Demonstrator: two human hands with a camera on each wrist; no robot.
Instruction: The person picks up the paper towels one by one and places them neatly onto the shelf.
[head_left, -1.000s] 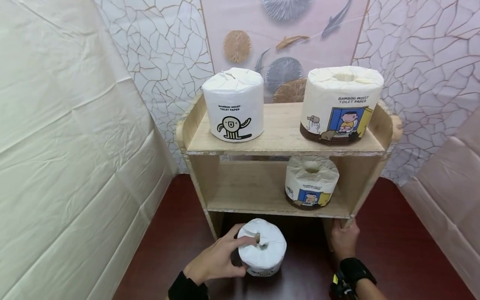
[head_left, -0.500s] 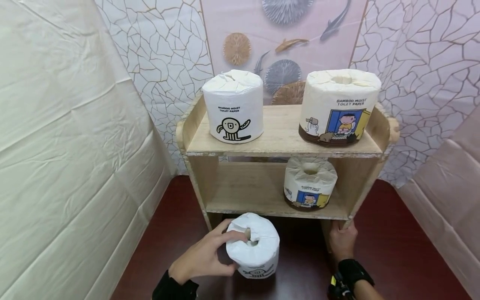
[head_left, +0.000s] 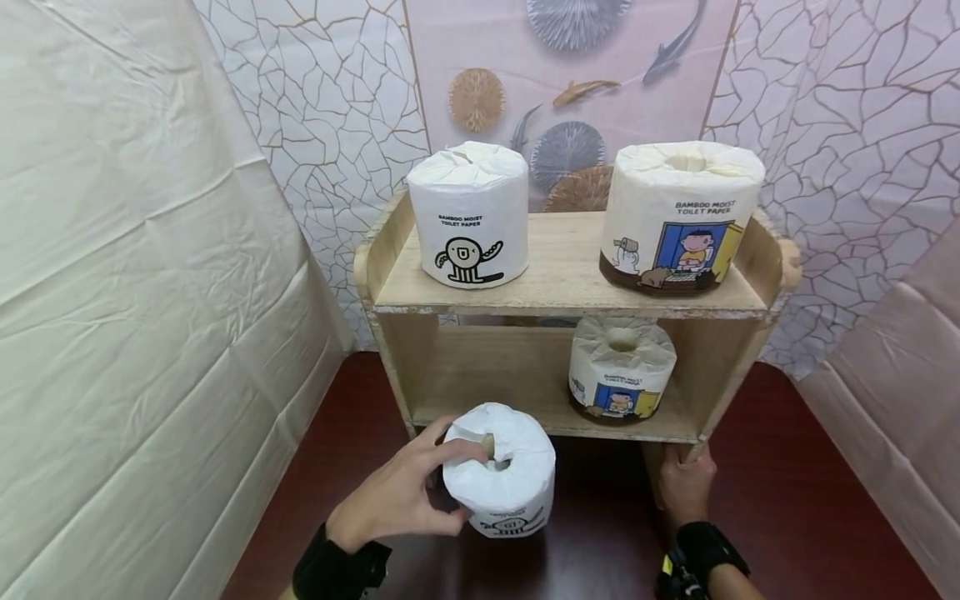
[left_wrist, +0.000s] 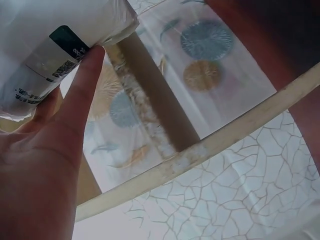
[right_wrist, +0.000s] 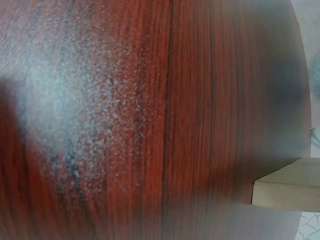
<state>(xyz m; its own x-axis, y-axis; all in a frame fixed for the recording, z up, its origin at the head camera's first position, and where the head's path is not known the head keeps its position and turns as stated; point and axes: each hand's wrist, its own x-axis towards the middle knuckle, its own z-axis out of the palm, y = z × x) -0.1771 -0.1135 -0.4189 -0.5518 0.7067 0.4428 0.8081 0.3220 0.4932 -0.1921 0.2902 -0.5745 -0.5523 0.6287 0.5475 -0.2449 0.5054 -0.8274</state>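
My left hand holds a white paper-wrapped toilet roll in front of the wooden shelf, just below its middle board. One finger is at the core hole on top and the thumb lies against the roll's side. In the left wrist view, a finger presses the wrapper of the toilet roll beside a dark green label. Lower right in the head view, my right hand grips the shelf's right side panel below the middle board. The right wrist view shows no hand, only the table and a piece of pale wood.
On the top board are a white toilet roll at left and a larger cream toilet roll at right. Another cream toilet roll stands on the middle board's right side. The shelf stands on a dark red table, with cloth-covered walls around.
My left hand has drawn the white toilet roll to the left, raising it toward the middle board. My right hand keeps its grip on the side panel.
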